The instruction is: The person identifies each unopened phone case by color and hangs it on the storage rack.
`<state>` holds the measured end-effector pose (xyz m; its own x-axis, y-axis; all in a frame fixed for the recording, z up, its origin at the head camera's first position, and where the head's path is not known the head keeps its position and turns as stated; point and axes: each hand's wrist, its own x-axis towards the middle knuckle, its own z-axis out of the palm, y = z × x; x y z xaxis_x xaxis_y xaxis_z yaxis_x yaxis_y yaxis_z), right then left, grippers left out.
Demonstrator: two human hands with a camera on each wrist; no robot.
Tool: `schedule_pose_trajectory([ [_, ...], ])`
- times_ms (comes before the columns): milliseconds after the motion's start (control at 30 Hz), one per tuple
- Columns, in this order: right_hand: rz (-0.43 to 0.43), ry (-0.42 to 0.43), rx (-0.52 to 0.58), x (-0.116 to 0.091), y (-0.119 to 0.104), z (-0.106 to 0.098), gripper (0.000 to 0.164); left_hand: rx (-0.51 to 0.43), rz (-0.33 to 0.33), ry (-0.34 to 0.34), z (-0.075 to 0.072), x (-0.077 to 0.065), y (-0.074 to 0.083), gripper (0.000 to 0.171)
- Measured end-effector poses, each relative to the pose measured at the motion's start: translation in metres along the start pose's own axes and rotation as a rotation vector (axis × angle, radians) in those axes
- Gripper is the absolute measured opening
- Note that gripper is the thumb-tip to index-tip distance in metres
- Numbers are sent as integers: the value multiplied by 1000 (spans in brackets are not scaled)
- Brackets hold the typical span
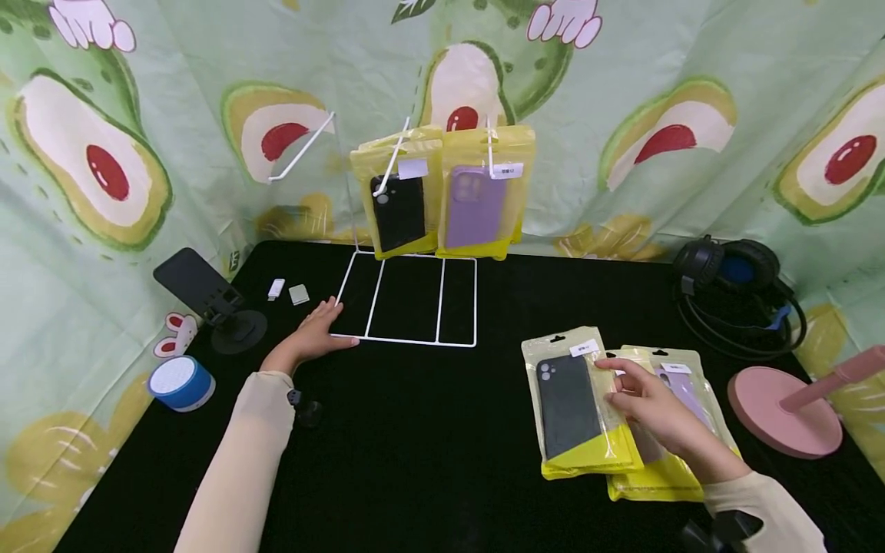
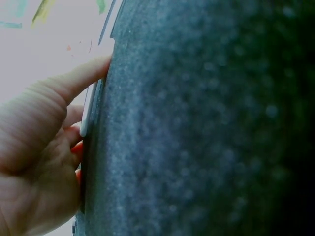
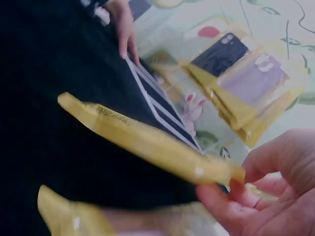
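Note:
My right hand (image 1: 646,403) pinches the right edge of a yellow-and-clear pouch (image 1: 611,453) with a black phone case (image 1: 568,403) inside. In the right wrist view this pouch (image 3: 142,142) is seen edge-on, lifted above another one. That lower pouch (image 1: 667,484), with a purple phone case, lies partly under the hand. My left hand (image 1: 314,330) rests at the left front corner of a white wire display rack (image 1: 422,341), its fingers straight and thumb along the front wire. Similar pouches hang from the rack's hooks, a black case (image 1: 399,215) and a purple case (image 1: 477,207) facing front.
One rack hook (image 1: 304,146) at the left carries nothing. Left on the black table stand a phone stand (image 1: 238,330), a blue round speaker (image 1: 183,384) and two small white items (image 1: 299,294). Headphones (image 1: 726,265) and a pink stand base (image 1: 784,411) are at the right.

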<state>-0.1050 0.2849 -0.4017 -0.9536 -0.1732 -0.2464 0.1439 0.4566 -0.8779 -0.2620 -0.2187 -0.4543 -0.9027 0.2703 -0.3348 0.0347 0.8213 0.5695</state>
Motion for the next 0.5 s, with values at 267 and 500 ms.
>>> schedule_pose_trajectory([
  [267,-204,-23,145,19,-21,31,43,19,19,11,-3,2,1,90],
  [500,-452,-80,238,40,-47,70,42,0,10,1,-1,0,2,91],
])
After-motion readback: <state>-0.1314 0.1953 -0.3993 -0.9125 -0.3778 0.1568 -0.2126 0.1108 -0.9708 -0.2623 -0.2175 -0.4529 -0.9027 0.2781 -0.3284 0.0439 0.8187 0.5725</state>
